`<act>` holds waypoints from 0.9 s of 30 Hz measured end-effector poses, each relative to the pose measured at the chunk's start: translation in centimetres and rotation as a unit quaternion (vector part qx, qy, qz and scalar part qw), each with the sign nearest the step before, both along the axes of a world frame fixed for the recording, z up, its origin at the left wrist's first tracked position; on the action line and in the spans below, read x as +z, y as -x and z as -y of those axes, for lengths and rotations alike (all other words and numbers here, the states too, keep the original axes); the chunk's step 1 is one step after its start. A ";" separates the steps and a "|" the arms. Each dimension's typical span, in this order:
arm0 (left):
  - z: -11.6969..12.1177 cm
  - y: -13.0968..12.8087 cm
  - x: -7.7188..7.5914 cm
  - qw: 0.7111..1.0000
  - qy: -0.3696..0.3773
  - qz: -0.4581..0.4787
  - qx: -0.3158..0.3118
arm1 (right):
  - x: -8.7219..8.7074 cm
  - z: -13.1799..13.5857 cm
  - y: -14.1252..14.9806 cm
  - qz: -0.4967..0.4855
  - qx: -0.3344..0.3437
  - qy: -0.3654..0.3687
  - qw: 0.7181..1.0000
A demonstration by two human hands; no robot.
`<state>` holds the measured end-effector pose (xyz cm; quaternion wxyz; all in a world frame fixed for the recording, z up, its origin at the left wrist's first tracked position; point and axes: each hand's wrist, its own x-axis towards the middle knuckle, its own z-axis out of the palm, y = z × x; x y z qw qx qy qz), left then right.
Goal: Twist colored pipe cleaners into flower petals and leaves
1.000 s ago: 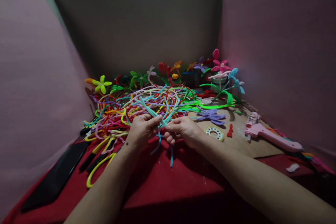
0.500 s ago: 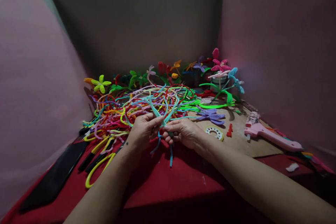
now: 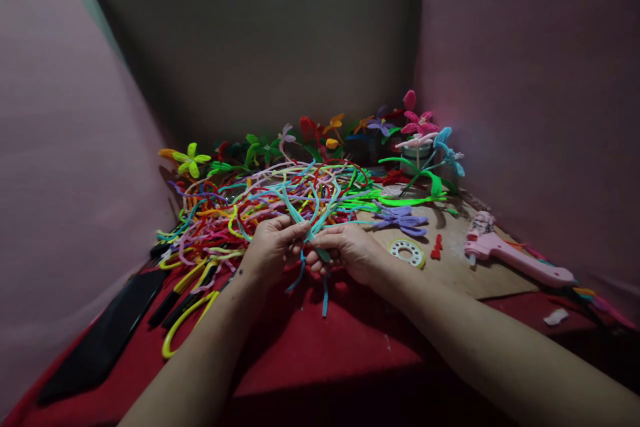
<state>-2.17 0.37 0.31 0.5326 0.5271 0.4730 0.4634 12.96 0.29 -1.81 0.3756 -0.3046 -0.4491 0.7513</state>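
Between my two hands is a bunch of light-blue pipe cleaners [image 3: 295, 205], fanning upward from my fingertips. My left hand [image 3: 274, 240] pinches the bunch with thumb and forefinger. Close against it, my right hand [image 3: 345, 248] grips the same pipe cleaners, its fingers curled beneath. Two blue crimped ends [image 3: 325, 297] hang below my fingers over the red cloth [image 3: 340, 360]. My fingers hide the spot where the strands meet. Just behind my hands spreads a tangled heap of many-coloured pipe cleaners [image 3: 260, 180].
Yellow-handled tools [image 3: 173, 330] and a black flat object [image 3: 103, 337] lie left. On the right, a board [image 3: 450, 273] carries a tape roll [image 3: 407, 253], a purple pipe-cleaner flower [image 3: 400, 219] and a pink glue gun [image 3: 520, 259]. Pipe-cleaner flowers [image 3: 419, 121] line the back.
My hands stay almost in place on the light-blue bunch. The fingers of my right hand have shifted slightly, and a flat bluish-green part shows more below them.
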 end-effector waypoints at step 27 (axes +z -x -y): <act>0.9 -0.6 1.4 0.981 -0.122 -0.154 0.000 | 0.0 -0.7 -0.1 -0.005 -0.029 0.014 0.999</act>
